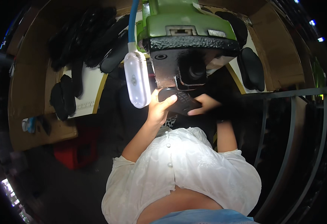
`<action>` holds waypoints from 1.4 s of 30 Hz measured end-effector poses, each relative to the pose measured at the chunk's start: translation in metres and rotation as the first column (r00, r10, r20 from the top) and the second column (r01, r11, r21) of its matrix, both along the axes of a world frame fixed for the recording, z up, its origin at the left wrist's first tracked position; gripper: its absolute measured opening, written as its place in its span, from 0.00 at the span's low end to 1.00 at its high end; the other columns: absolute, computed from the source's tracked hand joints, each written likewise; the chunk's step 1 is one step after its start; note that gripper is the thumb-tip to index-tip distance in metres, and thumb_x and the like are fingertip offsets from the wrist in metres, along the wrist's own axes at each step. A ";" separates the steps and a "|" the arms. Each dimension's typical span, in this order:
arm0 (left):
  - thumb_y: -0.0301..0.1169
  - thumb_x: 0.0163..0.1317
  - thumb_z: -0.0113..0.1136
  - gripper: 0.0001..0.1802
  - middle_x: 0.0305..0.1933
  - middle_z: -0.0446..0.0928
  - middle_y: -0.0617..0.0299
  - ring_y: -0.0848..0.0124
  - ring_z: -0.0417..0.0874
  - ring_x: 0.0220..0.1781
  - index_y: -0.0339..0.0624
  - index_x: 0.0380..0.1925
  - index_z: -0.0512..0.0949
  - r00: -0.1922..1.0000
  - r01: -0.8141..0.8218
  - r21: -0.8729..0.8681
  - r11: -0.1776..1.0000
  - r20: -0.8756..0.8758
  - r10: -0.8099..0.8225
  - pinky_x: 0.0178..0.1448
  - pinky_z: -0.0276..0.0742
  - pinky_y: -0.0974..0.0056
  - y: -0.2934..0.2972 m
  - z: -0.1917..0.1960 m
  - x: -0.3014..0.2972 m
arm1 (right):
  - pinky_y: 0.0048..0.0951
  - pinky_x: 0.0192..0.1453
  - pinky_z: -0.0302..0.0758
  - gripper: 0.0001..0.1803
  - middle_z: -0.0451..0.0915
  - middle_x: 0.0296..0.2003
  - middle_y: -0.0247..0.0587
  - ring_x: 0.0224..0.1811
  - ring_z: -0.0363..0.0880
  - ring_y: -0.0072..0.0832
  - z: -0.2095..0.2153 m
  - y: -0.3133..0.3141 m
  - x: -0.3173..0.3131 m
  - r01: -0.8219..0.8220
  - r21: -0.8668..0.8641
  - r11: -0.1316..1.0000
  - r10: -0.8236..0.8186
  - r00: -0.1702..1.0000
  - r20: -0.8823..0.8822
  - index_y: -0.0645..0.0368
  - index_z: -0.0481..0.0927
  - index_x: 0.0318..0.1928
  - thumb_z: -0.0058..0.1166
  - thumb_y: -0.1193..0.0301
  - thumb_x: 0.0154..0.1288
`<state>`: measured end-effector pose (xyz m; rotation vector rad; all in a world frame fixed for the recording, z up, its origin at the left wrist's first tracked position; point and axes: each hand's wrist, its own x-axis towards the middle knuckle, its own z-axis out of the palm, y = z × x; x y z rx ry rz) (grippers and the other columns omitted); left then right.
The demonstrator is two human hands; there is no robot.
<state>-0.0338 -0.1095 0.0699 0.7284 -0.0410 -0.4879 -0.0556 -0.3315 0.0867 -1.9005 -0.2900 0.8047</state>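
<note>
Cardboard point(27, 80) walls in the upper left, and more cardboard point(285, 61) stands at the upper right, each part with dark, padded-looking pieces lying in it on pale boards. Below the middle spreads the person's white shirt point(193, 156). A green machine point(187, 22) with a black, rough-surfaced front edge hangs over the centre top. To the right runs a grey metal rail point(294, 119); at the lower left, under the cardboard, is a red stool point(75, 151). A pale oval lamp point(136, 80) on a blue hose hangs left of the machine's front, just beside the left hand. The black sole point(183, 100) is between the two hands, just below the machine's lower end; whether it touches the metal there I cannot tell. Its long axis slants from upper left to lower right, one rounded end toward the left hand, the other toward the right, with rows of slots on its upward face. The left hand point(158, 108) is clamped on the left end, thumb laid across the face and pointing right, its forearm rising from the lower left. The right hand point(204, 104) reaches in leftward from the right and grips the lower right end, thumb along the near edge; it is slightly blurred, and darkness hides its wrist.
</note>
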 end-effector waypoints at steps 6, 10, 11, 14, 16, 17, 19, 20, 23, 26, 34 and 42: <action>0.21 0.49 0.66 0.14 0.34 0.77 0.62 0.75 0.78 0.36 0.38 0.35 0.73 0.960 -0.240 0.363 0.900 0.225 0.165 0.44 0.75 0.70 0.003 0.023 -0.005 | 0.23 0.45 0.74 0.16 0.81 0.34 0.36 0.37 0.78 0.21 0.017 -0.046 -0.010 0.562 0.640 0.524 -0.695 0.716 -0.060 0.65 0.78 0.41 0.62 0.81 0.47; 0.21 0.48 0.66 0.13 0.33 0.77 0.64 0.77 0.78 0.35 0.39 0.33 0.74 0.910 -0.387 0.522 0.760 0.349 0.224 0.42 0.75 0.72 0.030 0.003 0.004 | 0.23 0.45 0.74 0.17 0.80 0.34 0.35 0.36 0.78 0.20 0.037 -0.016 0.003 0.515 0.640 0.570 -0.697 0.715 0.045 0.66 0.78 0.42 0.62 0.82 0.47; 0.21 0.48 0.66 0.13 0.33 0.77 0.63 0.77 0.78 0.34 0.38 0.34 0.74 0.905 -0.400 0.541 0.740 0.361 0.225 0.42 0.75 0.73 0.042 -0.005 0.003 | 0.22 0.43 0.75 0.17 0.80 0.33 0.36 0.35 0.78 0.19 0.041 -0.009 0.006 0.493 0.616 0.614 -0.658 0.751 0.054 0.66 0.78 0.41 0.62 0.82 0.48; 0.21 0.50 0.65 0.14 0.34 0.76 0.64 0.77 0.77 0.35 0.36 0.37 0.73 0.876 -0.466 0.520 0.715 0.383 0.293 0.42 0.74 0.72 0.060 0.014 0.003 | 0.20 0.43 0.76 0.17 0.81 0.34 0.38 0.36 0.78 0.20 0.039 0.025 0.006 0.457 0.621 0.637 -0.628 0.775 0.074 0.67 0.78 0.42 0.63 0.82 0.48; 0.20 0.51 0.64 0.15 0.34 0.76 0.64 0.78 0.77 0.36 0.33 0.39 0.73 0.829 -0.534 0.476 0.699 0.455 0.324 0.41 0.73 0.74 0.073 0.027 0.005 | 0.21 0.46 0.75 0.17 0.80 0.37 0.40 0.38 0.78 0.21 0.043 0.049 0.005 0.444 0.640 0.627 -0.612 0.789 0.052 0.69 0.79 0.42 0.63 0.82 0.48; 0.18 0.52 0.62 0.15 0.35 0.78 0.62 0.79 0.78 0.36 0.31 0.41 0.73 0.815 -0.547 0.506 0.667 0.505 0.285 0.40 0.74 0.75 0.086 0.027 0.009 | 0.23 0.49 0.74 0.18 0.79 0.40 0.39 0.42 0.77 0.21 0.038 0.056 0.007 0.396 0.647 0.652 -0.602 0.789 0.124 0.68 0.77 0.43 0.63 0.82 0.48; 0.19 0.53 0.63 0.15 0.35 0.78 0.61 0.79 0.78 0.34 0.32 0.42 0.72 0.853 -0.474 0.557 0.683 0.482 0.199 0.39 0.73 0.76 0.108 0.015 0.013 | 0.25 0.52 0.73 0.21 0.77 0.43 0.37 0.45 0.75 0.21 0.047 0.069 0.010 0.406 0.555 0.726 -0.578 0.797 0.174 0.66 0.75 0.44 0.65 0.81 0.47; 0.19 0.53 0.63 0.15 0.35 0.78 0.61 0.80 0.78 0.34 0.32 0.42 0.72 0.884 -0.417 0.600 0.682 0.443 0.151 0.38 0.73 0.76 0.118 0.008 0.014 | 0.27 0.54 0.72 0.26 0.76 0.44 0.36 0.46 0.75 0.21 0.045 0.073 0.012 0.391 0.537 0.747 -0.570 0.794 0.214 0.63 0.72 0.47 0.66 0.81 0.45; 0.25 0.50 0.67 0.12 0.29 0.72 0.68 0.81 0.72 0.28 0.37 0.33 0.74 0.936 -0.251 0.738 0.626 0.351 -0.039 0.30 0.69 0.74 0.114 0.011 0.010 | 0.27 0.55 0.73 0.31 0.76 0.44 0.36 0.46 0.75 0.23 0.043 0.082 0.017 0.385 0.530 0.755 -0.582 0.766 0.272 0.61 0.69 0.50 0.68 0.81 0.43; 0.29 0.50 0.68 0.14 0.32 0.77 0.60 0.77 0.76 0.30 0.34 0.35 0.77 0.895 -0.141 0.801 0.581 0.354 -0.272 0.34 0.72 0.70 0.095 -0.024 0.003 | 0.29 0.54 0.73 0.34 0.75 0.46 0.36 0.47 0.75 0.23 0.045 0.086 0.022 0.330 0.520 0.788 -0.543 0.771 0.333 0.62 0.67 0.52 0.68 0.81 0.43; 0.27 0.43 0.62 0.17 0.31 0.72 0.57 0.57 0.77 0.32 0.48 0.38 0.76 0.600 -0.643 0.758 0.108 0.587 -0.544 0.36 0.74 0.57 0.006 -0.006 -0.015 | 0.28 0.48 0.72 0.34 0.74 0.40 0.45 0.42 0.75 0.30 0.045 0.076 -0.004 0.480 0.215 0.851 -0.455 0.468 0.757 0.63 0.68 0.49 0.70 0.68 0.39; 0.32 0.49 0.67 0.14 0.31 0.77 0.57 0.63 0.78 0.37 0.40 0.35 0.80 0.688 -0.663 0.744 0.089 0.651 -0.320 0.43 0.72 0.63 0.055 -0.013 0.016 | 0.36 0.58 0.67 0.28 0.70 0.50 0.50 0.55 0.68 0.35 0.050 -0.121 -0.015 0.612 0.788 0.064 -0.541 -0.642 0.543 0.56 0.59 0.36 0.70 0.71 0.46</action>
